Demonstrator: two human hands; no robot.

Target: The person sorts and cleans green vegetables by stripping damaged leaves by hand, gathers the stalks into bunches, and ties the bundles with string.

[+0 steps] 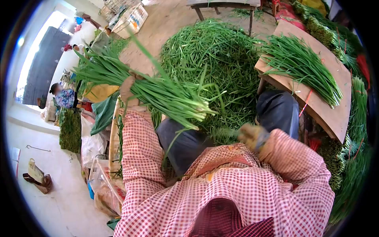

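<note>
My gloved left hand (127, 87) is closed around a thick bunch of garlic chives (166, 94). The pale cut ends point right, over my left knee, and the green leaves fan out to the upper left. A few long blades stick out of the bunch. My right hand (252, 136), in a yellowish glove, is low in front of my body near my right knee. It is smeared by motion, and a green blur shows beside its fingers; whether they hold anything is unclear. A large heap of loose green leaves (209, 55) covers the floor ahead of my knees.
On a wooden board (339, 114) at my right lies another chive bunch (304, 67), with a red tie (306, 103) hanging nearby. Tied bundles (358, 102) line the far right. A small table (225, 4) and white crate (130, 19) stand ahead. Another person (65, 96) is at left.
</note>
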